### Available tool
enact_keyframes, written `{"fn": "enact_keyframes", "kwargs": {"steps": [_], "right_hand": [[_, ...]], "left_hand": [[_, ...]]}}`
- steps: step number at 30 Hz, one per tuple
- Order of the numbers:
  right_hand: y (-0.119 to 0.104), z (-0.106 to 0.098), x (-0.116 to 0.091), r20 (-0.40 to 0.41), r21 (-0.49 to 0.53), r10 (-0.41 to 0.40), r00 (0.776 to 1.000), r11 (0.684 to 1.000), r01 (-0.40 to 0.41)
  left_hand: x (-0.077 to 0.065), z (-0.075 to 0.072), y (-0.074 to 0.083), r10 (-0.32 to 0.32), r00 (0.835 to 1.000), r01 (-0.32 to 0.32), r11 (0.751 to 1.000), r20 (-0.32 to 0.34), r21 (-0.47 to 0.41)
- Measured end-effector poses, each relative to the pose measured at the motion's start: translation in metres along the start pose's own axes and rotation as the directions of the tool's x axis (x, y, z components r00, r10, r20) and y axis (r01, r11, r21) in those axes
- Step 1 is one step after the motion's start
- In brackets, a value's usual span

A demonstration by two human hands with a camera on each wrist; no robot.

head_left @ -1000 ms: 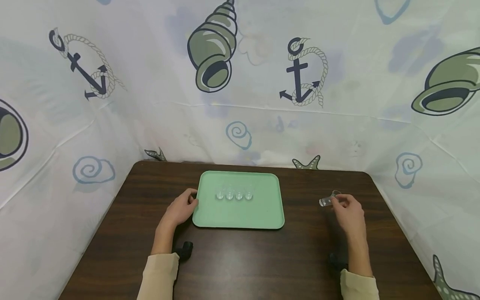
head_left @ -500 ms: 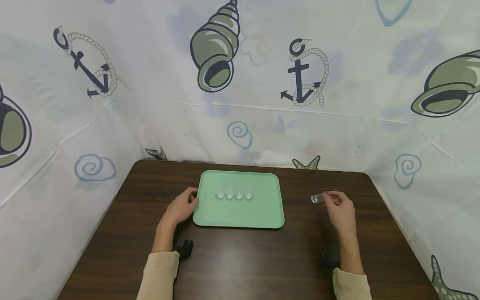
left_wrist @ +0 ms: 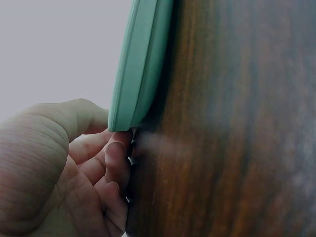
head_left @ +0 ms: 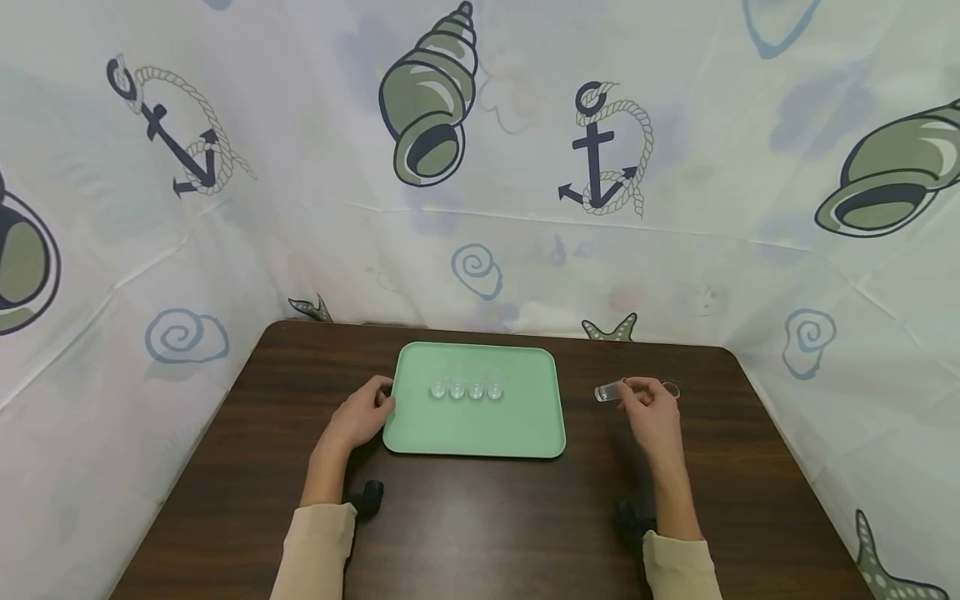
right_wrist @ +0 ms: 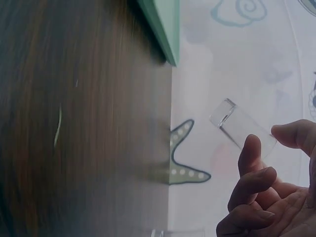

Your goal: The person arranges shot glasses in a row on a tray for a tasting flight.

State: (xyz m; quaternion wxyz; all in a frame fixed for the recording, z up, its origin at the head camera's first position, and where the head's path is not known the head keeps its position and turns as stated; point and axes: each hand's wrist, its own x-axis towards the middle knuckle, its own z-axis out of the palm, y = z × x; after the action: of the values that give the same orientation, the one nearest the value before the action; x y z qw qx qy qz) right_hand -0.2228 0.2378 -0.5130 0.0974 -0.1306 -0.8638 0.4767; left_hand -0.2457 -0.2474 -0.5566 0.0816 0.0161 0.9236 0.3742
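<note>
A pale green tray [head_left: 517, 425] lies on the table with several small clear glasses [head_left: 457, 391] in a row on it. My left hand [head_left: 360, 417] grips the tray's left edge; in the left wrist view its thumb meets the rim [left_wrist: 133, 74] and the fingers curl below. To the right of the tray, my right hand [head_left: 654, 417] pinches a clear shot glass [head_left: 607, 392] between thumb and fingers. In the right wrist view this glass [right_wrist: 237, 123] is held tilted above the table, its thick base pointing away from the palm.
Behind the right hand, the rim of another clear glass [head_left: 672, 389] shows, partly hidden. The dark wood table [head_left: 465, 525] ends at a patterned white cloth [head_left: 337, 250] along the back and sides.
My right hand has moved left toward the tray with the shot glass in its fingers, uncovering the other glass's rim. The left hand stays at the tray edge.
</note>
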Motion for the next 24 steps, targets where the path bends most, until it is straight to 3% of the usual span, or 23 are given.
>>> {"fn": "enact_keyframes", "kwargs": {"steps": [12,24], "right_hand": [[-0.012,0.027,0.0,0.018,0.082,-0.04,0.999,0.996,0.039],[-0.036,0.059,-0.002,0.124,0.019,-0.096,0.988,0.995,0.094]], "left_hand": [[0.002,0.0,-0.002,0.007,1.0,-0.007,1.0,0.005,-0.007],[0.003,-0.001,-0.004,0.004,1.0,-0.004,1.0,0.007,-0.001]]}}
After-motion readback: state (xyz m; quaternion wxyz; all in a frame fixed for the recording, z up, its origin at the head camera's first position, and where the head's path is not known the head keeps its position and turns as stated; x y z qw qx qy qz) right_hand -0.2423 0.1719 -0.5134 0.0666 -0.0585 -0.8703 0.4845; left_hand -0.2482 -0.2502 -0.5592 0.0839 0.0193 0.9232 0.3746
